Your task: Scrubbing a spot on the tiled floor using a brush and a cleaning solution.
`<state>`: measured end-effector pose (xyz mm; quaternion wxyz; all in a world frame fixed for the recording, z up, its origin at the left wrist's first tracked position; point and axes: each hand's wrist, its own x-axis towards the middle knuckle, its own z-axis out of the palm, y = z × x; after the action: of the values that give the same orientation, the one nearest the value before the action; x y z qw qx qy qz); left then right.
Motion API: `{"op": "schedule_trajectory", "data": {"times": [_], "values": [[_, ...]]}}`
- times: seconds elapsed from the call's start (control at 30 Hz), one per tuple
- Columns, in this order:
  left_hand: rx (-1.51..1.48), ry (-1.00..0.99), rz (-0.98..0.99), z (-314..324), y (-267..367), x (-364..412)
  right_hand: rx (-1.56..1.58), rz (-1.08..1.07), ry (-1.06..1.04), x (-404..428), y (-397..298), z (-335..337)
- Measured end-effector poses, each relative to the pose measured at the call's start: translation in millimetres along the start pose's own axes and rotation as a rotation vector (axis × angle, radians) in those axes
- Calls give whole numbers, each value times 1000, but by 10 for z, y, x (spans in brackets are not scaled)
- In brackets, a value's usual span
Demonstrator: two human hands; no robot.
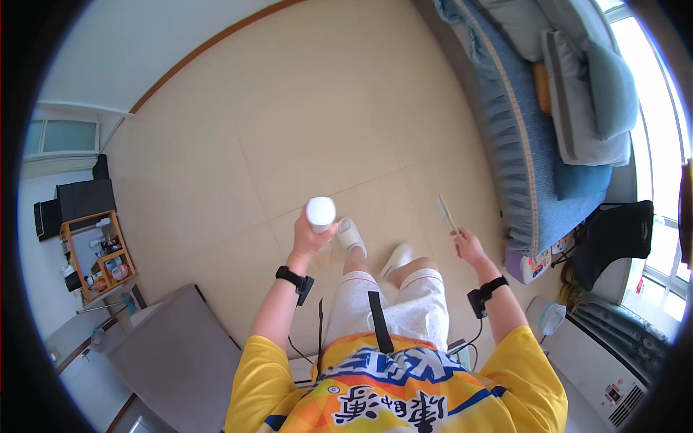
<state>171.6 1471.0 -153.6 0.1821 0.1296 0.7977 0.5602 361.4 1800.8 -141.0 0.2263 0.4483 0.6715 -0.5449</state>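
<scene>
My left hand (311,233) is closed around a white container (321,211) with a rounded white top, held above the tiled floor. Its contents cannot be seen. My right hand (468,244) grips the end of a slim, pale-handled brush (448,214), whose bristle end points up and away from me. The two hands are well apart, one on each side of my legs. A black band with a small device sits on each wrist. Below, my feet are in white slippers (352,236).
A sofa (509,124) with a blue cover and cushions runs along the right, near a black chair (617,243) and a purple stool (520,265). A grey-topped table (173,346) stands at the lower left. Farther left is a wooden shelf unit (89,216) holding small items.
</scene>
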Motion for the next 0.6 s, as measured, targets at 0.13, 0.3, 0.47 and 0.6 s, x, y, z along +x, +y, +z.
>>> {"op": "schedule_trajectory", "data": {"times": [0.13,0.3,0.47,0.6], "values": [[127,-305,-110,520,-239,527,-98,12,-28,766,54,-38],[489,-654,-276,1147,-1061,1010,-352,-81,-82,1985,437,-27],[456,-687,-231,1433,-1968,1221,-341,-158,-177,2936,444,155],[349,-617,-265,1607,-2173,1527,-189,-290,-228,3455,509,275]]}}
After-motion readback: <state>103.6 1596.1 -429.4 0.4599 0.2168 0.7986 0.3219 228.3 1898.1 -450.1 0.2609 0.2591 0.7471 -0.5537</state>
